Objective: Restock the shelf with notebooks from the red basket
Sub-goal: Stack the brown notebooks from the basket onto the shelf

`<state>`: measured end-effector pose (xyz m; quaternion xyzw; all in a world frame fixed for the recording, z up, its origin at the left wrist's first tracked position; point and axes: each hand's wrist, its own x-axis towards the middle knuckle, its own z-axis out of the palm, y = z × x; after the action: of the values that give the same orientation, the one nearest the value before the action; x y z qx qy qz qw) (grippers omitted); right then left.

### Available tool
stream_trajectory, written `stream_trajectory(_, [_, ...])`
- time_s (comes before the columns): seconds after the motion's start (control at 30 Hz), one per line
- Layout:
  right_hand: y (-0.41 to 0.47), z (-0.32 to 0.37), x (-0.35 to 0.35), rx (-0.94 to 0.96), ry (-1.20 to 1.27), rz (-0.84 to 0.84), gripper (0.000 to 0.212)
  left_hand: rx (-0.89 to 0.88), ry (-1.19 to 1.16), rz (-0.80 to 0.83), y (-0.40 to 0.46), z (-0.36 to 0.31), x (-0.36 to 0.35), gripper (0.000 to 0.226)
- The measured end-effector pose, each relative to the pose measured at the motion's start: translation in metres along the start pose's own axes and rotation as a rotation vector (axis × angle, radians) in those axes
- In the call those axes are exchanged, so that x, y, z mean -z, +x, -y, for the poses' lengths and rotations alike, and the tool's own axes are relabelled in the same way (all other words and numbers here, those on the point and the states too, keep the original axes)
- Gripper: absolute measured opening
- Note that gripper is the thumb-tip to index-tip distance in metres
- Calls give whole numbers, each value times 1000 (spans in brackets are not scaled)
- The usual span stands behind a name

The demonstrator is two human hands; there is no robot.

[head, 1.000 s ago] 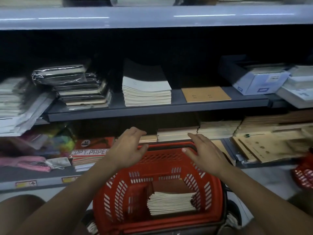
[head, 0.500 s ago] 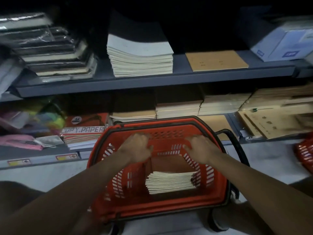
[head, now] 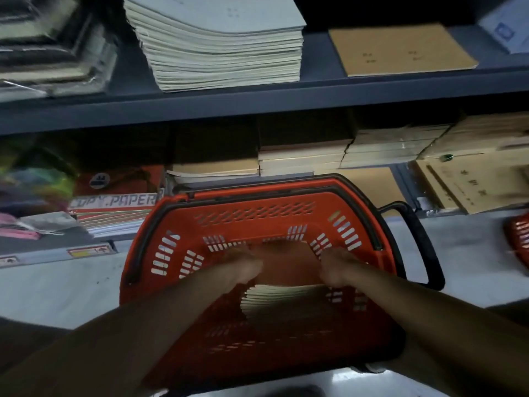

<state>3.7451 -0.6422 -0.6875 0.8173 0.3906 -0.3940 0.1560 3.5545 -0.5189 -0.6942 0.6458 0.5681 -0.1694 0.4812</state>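
The red basket point(head: 171, 242) stands on the floor in front of the lower shelf. Inside it lies a stack of notebooks point(head: 286, 295) with a brown cover on top. My left hand point(head: 243, 265) is down in the basket at the stack's left edge and my right hand point(head: 337, 266) at its right edge. The fingers of both curl down over the stack's sides, though the picture is blurred. On the shelf point(head: 257, 107) above sit a tall pale notebook stack point(head: 223, 53) and a thin brown notebook point(head: 400, 50).
The basket's black handle point(head: 423, 247) hangs out to the right. The lower shelf holds brown notebook stacks point(head: 303, 159), copy paper packs point(head: 114, 202) and brown envelopes point(head: 469, 184). Another red basket point(head: 519, 242) shows at the right edge. Wrapped books point(head: 51, 53) lie upper left.
My view has tilted down and closer. Both hands have dropped from the basket's far rim into the basket and now sit at the two sides of the notebook stack.
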Motion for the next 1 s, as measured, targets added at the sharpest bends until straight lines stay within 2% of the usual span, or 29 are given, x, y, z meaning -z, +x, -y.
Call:
stream_trajectory(0.13, [2, 4, 5, -73, 70, 18, 42, 59, 5, -19, 5, -5, -5, 16])
stream_trajectory(0.3, [2, 9, 16, -139, 263, -22, 39, 81, 35, -56, 3, -9, -7, 31])
stream_trajectory(0.4, [1, 11, 17, -154, 483, 18, 9, 106, -38, -50, 0, -7, -5, 40])
stream_trajectory(0.5, [-8, 11, 14, -206, 803, 89, 13, 123, -149, -45, -1, 0, -2, 30])
stream_trajectory(0.57, [-12, 12, 10, -229, 921, 96, 15, 133, -253, -23, -6, 2, 0, 22])
stream_trajectory(0.73, [-32, 10, 11, -223, 1066, 124, 20, 188, -490, 51, -20, 6, 4, 16])
stream_trajectory(0.87, [-56, 8, 12, -169, 1172, 116, 18, 280, -672, 201, -45, 5, 9, 15])
stream_trajectory(1.0, [-75, 9, 2, -153, 1183, 52, 12, 227, -644, 107, -59, 10, 4, 14])
